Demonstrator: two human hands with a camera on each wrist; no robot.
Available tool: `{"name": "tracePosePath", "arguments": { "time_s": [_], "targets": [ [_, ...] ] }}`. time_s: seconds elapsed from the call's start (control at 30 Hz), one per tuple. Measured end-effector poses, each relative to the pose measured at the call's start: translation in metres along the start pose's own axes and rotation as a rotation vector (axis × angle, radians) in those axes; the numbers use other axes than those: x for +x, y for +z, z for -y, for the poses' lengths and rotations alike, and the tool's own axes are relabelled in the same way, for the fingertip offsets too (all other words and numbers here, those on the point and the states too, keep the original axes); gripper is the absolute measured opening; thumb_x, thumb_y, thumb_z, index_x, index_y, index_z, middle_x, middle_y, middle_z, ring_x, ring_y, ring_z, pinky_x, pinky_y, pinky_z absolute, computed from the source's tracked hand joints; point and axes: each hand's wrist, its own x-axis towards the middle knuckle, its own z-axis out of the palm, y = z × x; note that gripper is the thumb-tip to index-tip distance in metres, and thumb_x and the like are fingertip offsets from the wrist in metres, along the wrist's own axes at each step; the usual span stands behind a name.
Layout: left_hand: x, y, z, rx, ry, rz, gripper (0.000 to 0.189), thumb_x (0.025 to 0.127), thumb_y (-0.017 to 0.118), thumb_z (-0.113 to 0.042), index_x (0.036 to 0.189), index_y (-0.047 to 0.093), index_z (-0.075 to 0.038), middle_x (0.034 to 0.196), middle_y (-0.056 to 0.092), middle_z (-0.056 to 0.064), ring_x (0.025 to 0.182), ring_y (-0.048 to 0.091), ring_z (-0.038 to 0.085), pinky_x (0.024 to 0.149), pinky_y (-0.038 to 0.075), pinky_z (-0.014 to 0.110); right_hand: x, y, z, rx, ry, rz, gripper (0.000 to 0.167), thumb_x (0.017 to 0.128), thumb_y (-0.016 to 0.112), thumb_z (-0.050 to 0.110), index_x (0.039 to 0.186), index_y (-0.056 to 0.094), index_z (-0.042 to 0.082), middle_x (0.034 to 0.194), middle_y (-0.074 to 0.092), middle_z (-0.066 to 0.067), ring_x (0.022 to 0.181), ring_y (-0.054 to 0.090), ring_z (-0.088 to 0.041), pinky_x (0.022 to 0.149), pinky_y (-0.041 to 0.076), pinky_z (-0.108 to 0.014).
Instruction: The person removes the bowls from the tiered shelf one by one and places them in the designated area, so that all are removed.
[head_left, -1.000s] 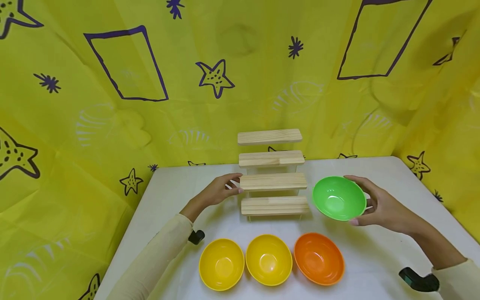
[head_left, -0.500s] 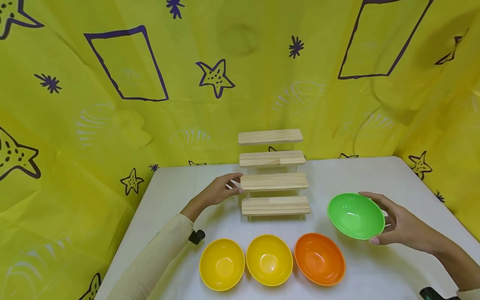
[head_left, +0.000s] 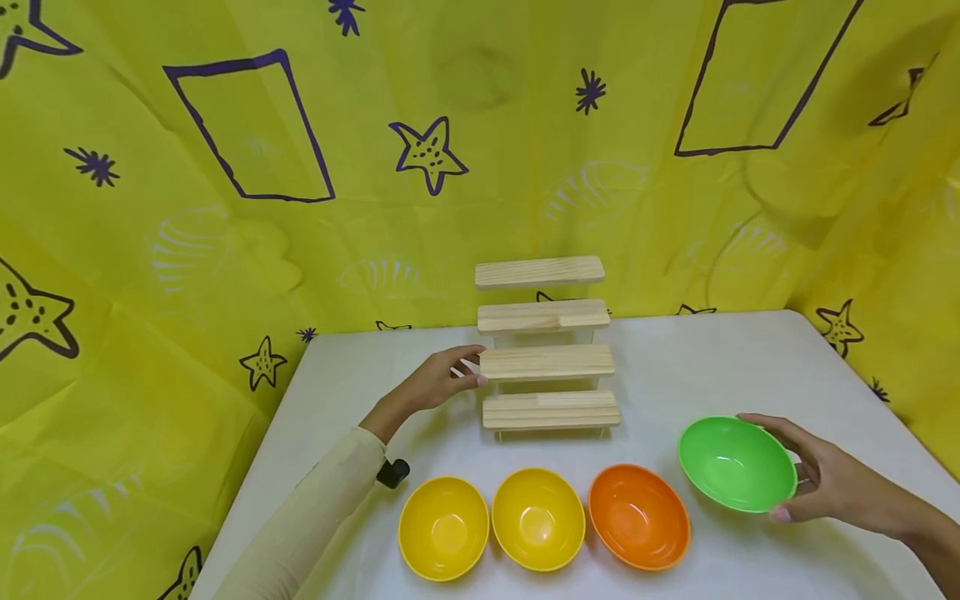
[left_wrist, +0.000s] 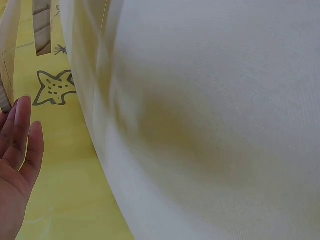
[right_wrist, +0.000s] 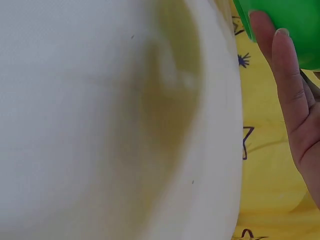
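Note:
My right hand [head_left: 840,483] grips a green bowl [head_left: 735,462] by its right rim, thumb at the near side and fingers at the far side. The bowl is held above the white table, tilted slightly, and its underside [right_wrist: 300,30] shows in the right wrist view. My left hand [head_left: 438,379] holds the left end of a plank on a wooden step rack [head_left: 547,362], index finger above the corner and thumb below. In the left wrist view the left hand [left_wrist: 17,160] shows at the left edge, beside the rack.
Two yellow bowls [head_left: 444,529] and an orange bowl [head_left: 639,518] stand in a row in front of the rack. The white table [head_left: 360,367] ends at a yellow curtain [head_left: 525,217] with purple drawings at the back and sides.
My right hand has carried the green bowl to the right and toward the table's front, away from the rack. The left hand and the other bowls stay in place.

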Motion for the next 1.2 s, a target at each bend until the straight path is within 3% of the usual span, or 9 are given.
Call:
{"name": "tracePosePath", "arguments": {
  "time_s": [0.57,0.83,1.0,1.2],
  "targets": [
    [-0.002,0.000,-0.002,0.015,0.010,0.003,0.060,0.099,0.066,-0.029,0.150,0.045,-0.006,0.133,0.061,0.015,0.111,0.066,0.026,0.092,0.055,0.039,-0.017,0.005,-0.034,0.052,0.039,0.054,0.093,0.084,0.066,-0.004,0.160,0.014,0.009,0.143,0.043,0.024,0.098,0.069,-0.025,0.074,0.058,-0.030],
    [-0.001,-0.001,-0.004,0.017,0.016,0.014,0.060,0.099,0.066,-0.030,0.150,0.045,-0.006,0.132,0.062,0.015,0.110,0.066,0.026,0.093,0.055,0.038,-0.021,0.012,-0.037,0.013,0.012,0.016,0.094,0.082,0.069,-0.005,0.159,0.017,0.006,0.143,0.045,0.022,0.105,0.067,-0.018,0.079,0.057,-0.026],
    [-0.001,-0.001,-0.004,0.027,0.022,0.009,0.060,0.099,0.066,-0.028,0.150,0.046,-0.005,0.131,0.062,0.015,0.109,0.067,0.025,0.093,0.055,0.037,-0.021,0.013,-0.034,0.062,0.002,0.033,0.095,0.081,0.069,-0.006,0.159,0.014,0.005,0.142,0.046,0.020,0.106,0.068,-0.020,0.081,0.058,-0.028],
    [-0.001,-0.001,-0.004,0.015,0.023,0.003,0.060,0.099,0.066,-0.028,0.150,0.045,-0.004,0.131,0.062,0.016,0.111,0.066,0.027,0.096,0.054,0.039,-0.022,0.008,-0.034,0.041,0.076,0.099,0.104,0.081,0.071,-0.010,0.161,0.009,0.012,0.138,0.042,0.034,0.096,0.072,-0.023,0.074,0.058,-0.030]
  ]
}}
